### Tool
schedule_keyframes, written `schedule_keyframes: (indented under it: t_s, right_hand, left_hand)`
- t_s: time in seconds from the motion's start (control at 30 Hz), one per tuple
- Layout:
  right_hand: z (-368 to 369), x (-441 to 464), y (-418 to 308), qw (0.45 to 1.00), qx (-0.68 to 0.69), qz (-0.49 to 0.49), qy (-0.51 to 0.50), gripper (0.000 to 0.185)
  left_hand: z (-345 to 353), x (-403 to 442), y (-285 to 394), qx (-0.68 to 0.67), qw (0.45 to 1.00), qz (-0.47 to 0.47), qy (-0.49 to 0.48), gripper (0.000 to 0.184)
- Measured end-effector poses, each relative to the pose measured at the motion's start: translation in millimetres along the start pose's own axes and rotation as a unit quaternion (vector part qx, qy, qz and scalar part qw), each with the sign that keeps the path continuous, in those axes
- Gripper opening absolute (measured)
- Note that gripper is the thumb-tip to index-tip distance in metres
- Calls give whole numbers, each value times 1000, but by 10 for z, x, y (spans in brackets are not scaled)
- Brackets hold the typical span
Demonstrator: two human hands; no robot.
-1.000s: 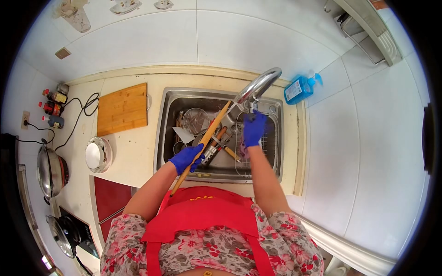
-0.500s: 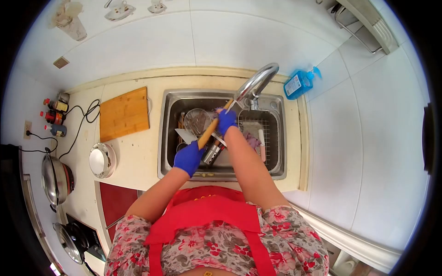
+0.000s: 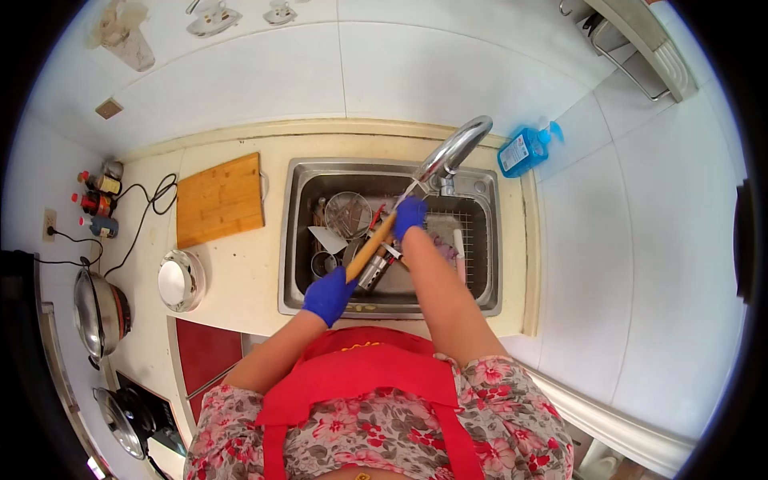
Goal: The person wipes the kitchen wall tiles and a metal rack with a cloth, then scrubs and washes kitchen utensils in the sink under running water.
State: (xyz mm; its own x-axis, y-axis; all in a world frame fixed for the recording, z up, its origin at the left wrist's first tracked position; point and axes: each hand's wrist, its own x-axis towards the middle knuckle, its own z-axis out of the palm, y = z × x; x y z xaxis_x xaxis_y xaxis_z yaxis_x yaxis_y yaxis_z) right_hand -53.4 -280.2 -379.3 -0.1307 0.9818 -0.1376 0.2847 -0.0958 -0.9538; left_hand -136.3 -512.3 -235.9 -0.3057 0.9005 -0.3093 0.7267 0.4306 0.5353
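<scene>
My left hand (image 3: 329, 296), in a blue glove, is closed around the lower end of a wooden rolling pin (image 3: 370, 254). The pin slants up and to the right over the sink (image 3: 290, 240). At its upper end is my right hand (image 3: 410, 216), also gloved in blue, closed against the wood; its fingertips are partly hidden. Water runs from the faucet (image 3: 456, 148) just above that hand. Beneath the pin, a round strainer (image 3: 348, 214), a white-bladed utensil (image 3: 328, 239) and a metal cylinder (image 3: 372, 276) lie in the basin.
A wire rack (image 3: 478, 240) sits on the sink's right side. Behind the sink's right corner stands a blue soap bottle (image 3: 522, 152). To the left are a wooden cutting board (image 3: 220, 200), stacked bowls (image 3: 178, 280), sauce bottles (image 3: 96, 204), a black cord and lidded pans (image 3: 94, 312).
The rolling pin's upper end has dropped lower, away from the spout. My right hand has shifted slightly right. My left hand keeps its hold, and the view has moved a little.
</scene>
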Motion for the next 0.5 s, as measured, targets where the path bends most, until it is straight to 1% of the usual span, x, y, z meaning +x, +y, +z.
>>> schedule_keyframes:
  t_s: [0.07,0.1,0.13,0.2,0.27,0.37,0.4,0.43,0.47,0.5]
  right_hand:
    - [-74,227,119,997,57,60,0,18]
    - [35,49,-134,968,190,154,47,24]
    - [239,-76,-70,990,96,80,70,23]
    - [409,-551,-384,992,116,36,42,21]
    - [366,-760,-676,989,134,67,-2,24]
    - [133,-374,-453,988,134,80,0,23]
    - [39,-127,-287,977,184,110,-9,23]
    - [-69,81,-169,962,234,140,-18,22]
    - [-193,172,-169,962,235,139,-17,22]
    - [-299,228,-187,979,197,43,-17,20]
  left_hand:
    - [-29,-24,7,-6,1000,-4,-18,29]
    - [-38,14,8,-16,1000,-10,-4,29]
    - [-39,80,26,-29,999,-15,13,29]
    - [-28,229,-70,-42,998,-34,25,30]
    - [-17,307,-182,-40,998,-21,48,31]
    - [-136,135,-121,-32,999,-14,19,32]
    - [-140,82,-112,-23,1000,-8,6,32]
    - [-132,41,-180,-18,1000,17,10,31]
    - [-143,67,-245,-17,1000,18,10,31]
    - [-156,98,-311,16,999,27,9,31]
